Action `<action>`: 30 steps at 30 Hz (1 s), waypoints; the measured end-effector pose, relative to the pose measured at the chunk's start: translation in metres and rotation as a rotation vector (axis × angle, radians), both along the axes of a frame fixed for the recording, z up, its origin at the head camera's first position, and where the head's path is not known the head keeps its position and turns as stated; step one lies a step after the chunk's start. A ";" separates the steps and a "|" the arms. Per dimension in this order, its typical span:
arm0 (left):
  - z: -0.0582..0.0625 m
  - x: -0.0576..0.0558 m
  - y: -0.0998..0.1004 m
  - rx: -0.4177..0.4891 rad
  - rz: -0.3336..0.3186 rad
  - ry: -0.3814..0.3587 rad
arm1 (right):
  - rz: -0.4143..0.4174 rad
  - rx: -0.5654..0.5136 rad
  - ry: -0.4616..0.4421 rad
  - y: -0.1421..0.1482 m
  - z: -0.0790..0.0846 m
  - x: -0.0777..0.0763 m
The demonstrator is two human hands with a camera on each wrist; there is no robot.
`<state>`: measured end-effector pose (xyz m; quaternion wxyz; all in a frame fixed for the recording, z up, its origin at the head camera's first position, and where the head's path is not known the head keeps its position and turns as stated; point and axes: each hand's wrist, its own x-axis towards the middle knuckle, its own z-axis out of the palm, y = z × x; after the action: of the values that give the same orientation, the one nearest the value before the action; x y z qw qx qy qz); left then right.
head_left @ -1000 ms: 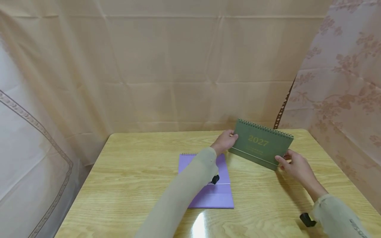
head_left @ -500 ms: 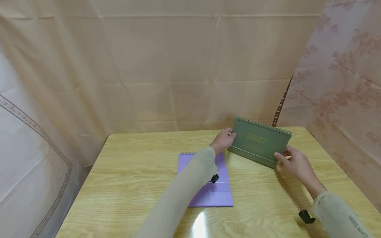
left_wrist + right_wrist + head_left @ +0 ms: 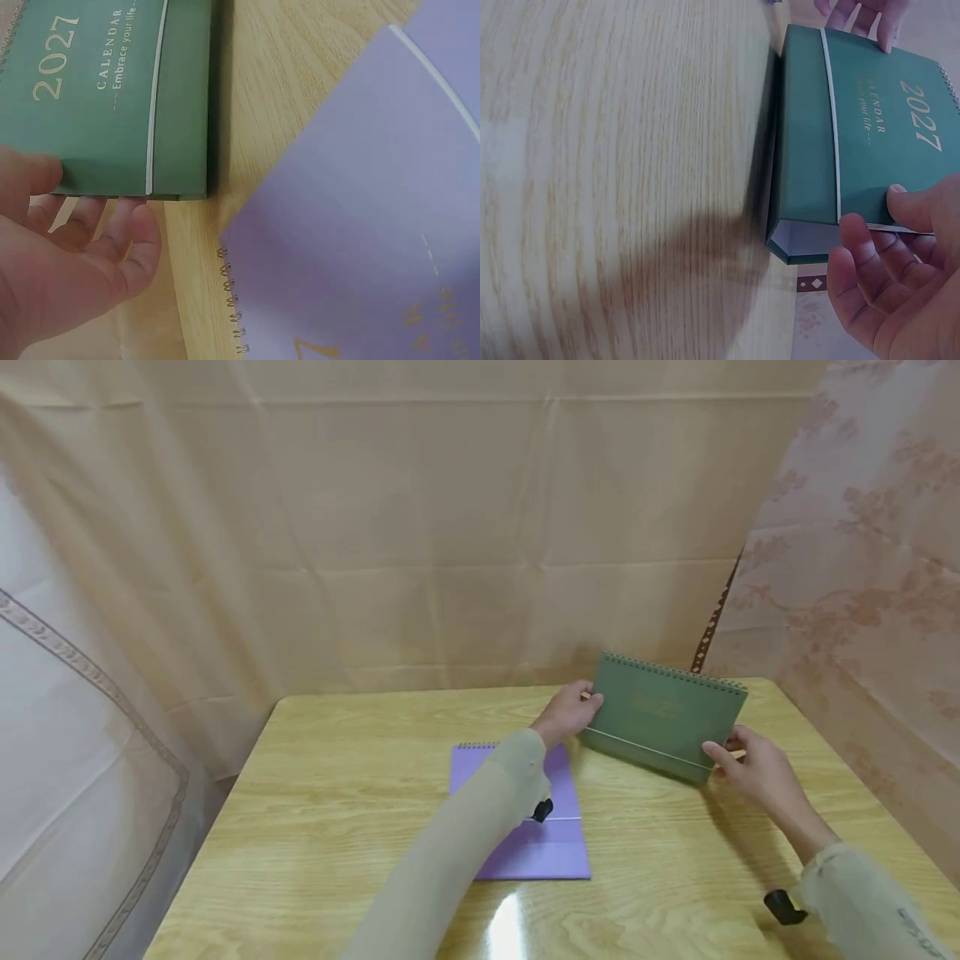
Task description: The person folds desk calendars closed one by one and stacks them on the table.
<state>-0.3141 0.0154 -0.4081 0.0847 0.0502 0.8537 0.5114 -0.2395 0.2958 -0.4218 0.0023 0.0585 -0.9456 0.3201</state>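
A green spiral-bound 2027 desk calendar (image 3: 660, 714) stands at the back right of the table, propped up as a tent with its cover facing me. My left hand (image 3: 566, 713) pinches its left edge, thumb on the cover and fingers behind. On the opposite side my right hand (image 3: 761, 772) grips the lower right edge, its thumb (image 3: 911, 206) on the front. In the right wrist view the hollow between cover and stand shows. A purple spiral calendar (image 3: 547, 852) lies flat at the table's middle, partly hidden under my left forearm.
The light wood table (image 3: 322, 810) runs back to a beige curtain (image 3: 420, 543). A patterned pink cloth (image 3: 870, 610) hangs along the right side and a white cloth (image 3: 60, 760) along the left.
Both hands have shifted slightly to the right with the green calendar since half a second ago. Its cover print looks fainter in the head view. The purple calendar stays in place.
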 end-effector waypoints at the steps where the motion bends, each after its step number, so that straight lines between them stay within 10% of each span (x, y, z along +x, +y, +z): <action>1: 0.001 0.001 0.000 0.000 -0.003 -0.002 | 0.000 -0.005 -0.004 0.000 0.000 0.000; 20: 0.011 0.008 -0.020 0.049 -0.114 -0.055 | 0.007 -0.057 0.043 -0.005 0.014 0.001; 30: 0.018 0.006 -0.030 0.222 -0.073 -0.167 | 0.043 -0.039 0.021 -0.013 0.030 -0.002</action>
<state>-0.3080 -0.0149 -0.3901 0.1681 0.0476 0.7795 0.6016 -0.2417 0.2827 -0.3917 0.0063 0.0822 -0.9375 0.3381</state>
